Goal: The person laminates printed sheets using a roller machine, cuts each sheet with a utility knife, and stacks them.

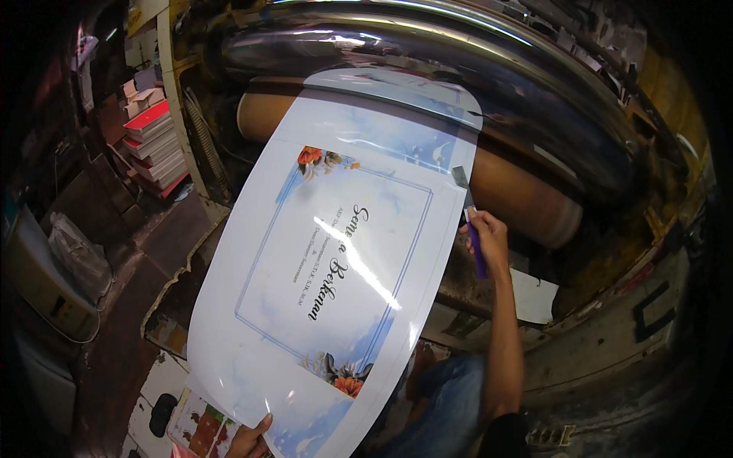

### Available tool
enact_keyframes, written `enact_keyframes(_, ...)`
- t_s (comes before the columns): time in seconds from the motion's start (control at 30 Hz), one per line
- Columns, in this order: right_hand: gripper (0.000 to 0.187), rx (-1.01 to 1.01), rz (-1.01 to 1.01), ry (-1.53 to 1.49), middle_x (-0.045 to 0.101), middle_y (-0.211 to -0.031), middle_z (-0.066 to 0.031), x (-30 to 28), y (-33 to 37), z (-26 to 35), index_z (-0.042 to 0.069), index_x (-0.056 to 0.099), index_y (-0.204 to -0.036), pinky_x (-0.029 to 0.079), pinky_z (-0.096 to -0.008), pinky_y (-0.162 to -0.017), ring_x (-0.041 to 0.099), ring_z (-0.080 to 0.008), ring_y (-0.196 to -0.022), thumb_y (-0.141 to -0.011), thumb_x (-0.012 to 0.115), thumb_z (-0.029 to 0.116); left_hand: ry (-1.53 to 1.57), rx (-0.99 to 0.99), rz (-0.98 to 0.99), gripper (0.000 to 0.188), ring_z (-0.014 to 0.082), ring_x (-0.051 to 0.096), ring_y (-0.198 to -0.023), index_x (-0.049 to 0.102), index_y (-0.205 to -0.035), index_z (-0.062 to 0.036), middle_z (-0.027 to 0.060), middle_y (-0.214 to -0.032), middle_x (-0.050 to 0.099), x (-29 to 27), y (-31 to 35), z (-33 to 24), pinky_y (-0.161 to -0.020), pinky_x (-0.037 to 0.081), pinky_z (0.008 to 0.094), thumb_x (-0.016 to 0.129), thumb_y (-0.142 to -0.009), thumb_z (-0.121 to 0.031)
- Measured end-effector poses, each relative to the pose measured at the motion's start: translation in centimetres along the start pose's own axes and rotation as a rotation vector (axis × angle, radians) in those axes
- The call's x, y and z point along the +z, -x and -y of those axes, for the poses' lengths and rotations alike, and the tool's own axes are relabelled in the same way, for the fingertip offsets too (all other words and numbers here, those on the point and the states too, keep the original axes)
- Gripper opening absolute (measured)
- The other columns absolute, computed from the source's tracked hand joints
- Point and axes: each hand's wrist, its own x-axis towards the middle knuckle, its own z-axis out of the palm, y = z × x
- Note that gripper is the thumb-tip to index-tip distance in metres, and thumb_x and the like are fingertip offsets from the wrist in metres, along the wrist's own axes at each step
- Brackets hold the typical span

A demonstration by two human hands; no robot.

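Fingers of both hands are clamped tight below a long shiny roller (458, 57); from it the printed sheet (336, 259) slopes down to the left hand (250, 440), whose thumb pins its lower edge, a brown roll (527, 195) shows behind, and the right hand (490, 233) grips a purple-handled knife (478, 253). A slack left hold could let the sheet buckle, and a slip or skewed angle of the knife could score the print or tear the margin. The sheet lies just left of the right fingers and under the left thumb, with the knife's grey tip seemingly at its right edge
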Motion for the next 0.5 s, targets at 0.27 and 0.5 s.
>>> enact_keyframes(0.27,0.04,0.166,-0.21,-0.208,0.059,-0.072,0.0004,1.9,2.0,3.1,0.003,0.066,-0.093,0.025,-0.0153,-0.041,0.042,-0.0009,-0.051,-0.08,0.074,0.04,0.027,-0.113,-0.05,0.06,0.0285,0.055,-0.114,0.029,-0.14,-0.0076,0.0142,-0.128,0.049,-4.5,2.8,3.4,-0.091,0.052,0.0459,0.062,-0.091,-0.02)
enact_keyframes(0.5,0.028,0.132,-0.013,-0.305,0.061,-0.077,0.0004,3.0,2.9,0.8,0.001,0.063,-0.092,0.028,-0.0169,-0.039,0.047,-0.0012,-0.053,-0.074,0.079,0.014,-0.028,-0.03,-0.013,0.062,0.0289,0.053,-0.116,0.027,-0.14,-0.0049,0.0143,-0.131,0.048,-5.6,6.2,3.8,-0.093,0.05,0.0472,0.062,-0.091,-0.019)
